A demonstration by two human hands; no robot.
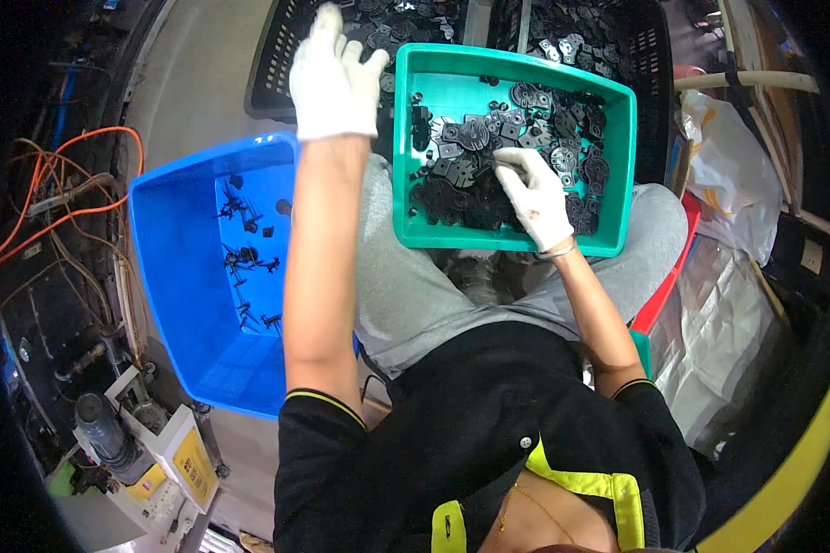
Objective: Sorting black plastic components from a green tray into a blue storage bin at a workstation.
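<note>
My left hand [337, 81], in a white glove, reaches forward over the near left corner of a black crate [272, 64]. Its fingers are stretched out with the thumb apart, and nothing shows in it. A green plastic bin [515, 57] rests on my lap, holding many small black flat parts [470, 134]. Over the bin's near right side is my right hand [537, 201], also gloved in white. Its fingers are curled together low over the dark parts; what they hold, if anything, cannot be made out.
To the left stands a blue bin [189, 304] with black branching scraps [249, 263] in it. Black crates full of similar parts lie beyond the green bin. An orange cable [120, 131] loops at far left, above a small machine [111, 433]. A plastic bag [729, 166] lies at right.
</note>
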